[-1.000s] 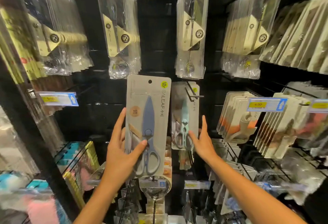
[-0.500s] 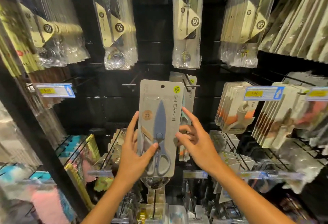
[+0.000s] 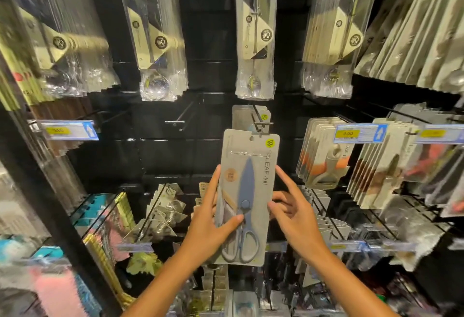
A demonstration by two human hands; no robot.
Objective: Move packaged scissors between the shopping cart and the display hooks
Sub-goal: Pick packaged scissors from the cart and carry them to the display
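Currently, at left of centre: left hand (image 3: 209,226), thumb across the front and fingers behind, gripping the scissors pack (image 3: 247,196) by its lower left edge. Centre of frame: scissors pack, upright, grey card, blue scissors, hang hole at top just below the hook (image 3: 261,124) and not yet on it. Behind the hook: matching packs (image 3: 251,115) already hanging. Right of centre: right hand (image 3: 292,213), fingers loosely spread, some touching the pack's right edge, gripping nothing firmly. Step judged: hanging a pack on the display. Next move calls for raising the pack and threading its hole over the hook tip.
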